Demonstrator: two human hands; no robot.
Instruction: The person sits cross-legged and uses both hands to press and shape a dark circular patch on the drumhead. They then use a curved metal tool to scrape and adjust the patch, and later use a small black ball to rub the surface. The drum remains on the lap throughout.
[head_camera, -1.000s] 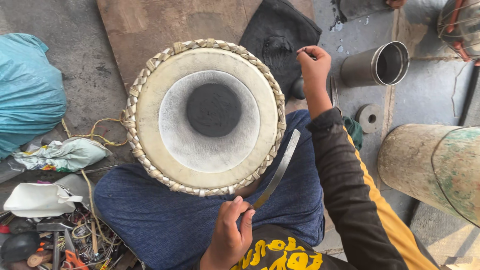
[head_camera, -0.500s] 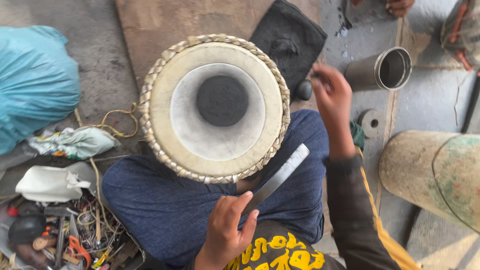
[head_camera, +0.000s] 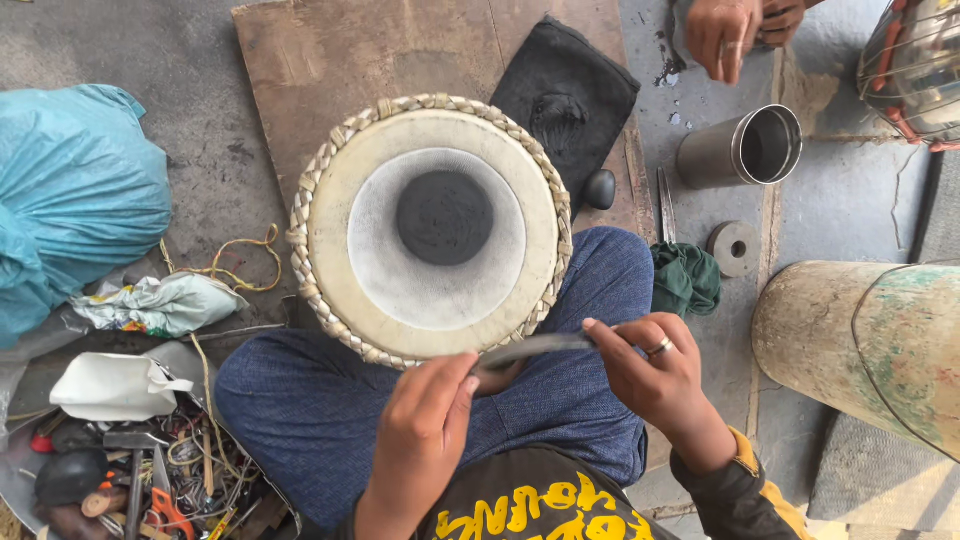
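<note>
A round drum (head_camera: 432, 228) with a pale skin and black centre rests on the person's lap, ringed by braided lacing; just below its near rim, the left hand (head_camera: 425, 435) and right hand (head_camera: 655, 375) each pinch one end of a thin metal blade (head_camera: 530, 349); a steel cup (head_camera: 742, 148) lies well apart.

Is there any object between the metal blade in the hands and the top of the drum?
Nothing visible. The left hand and right hand hold the metal blade right at the near rim of the drum.
</note>
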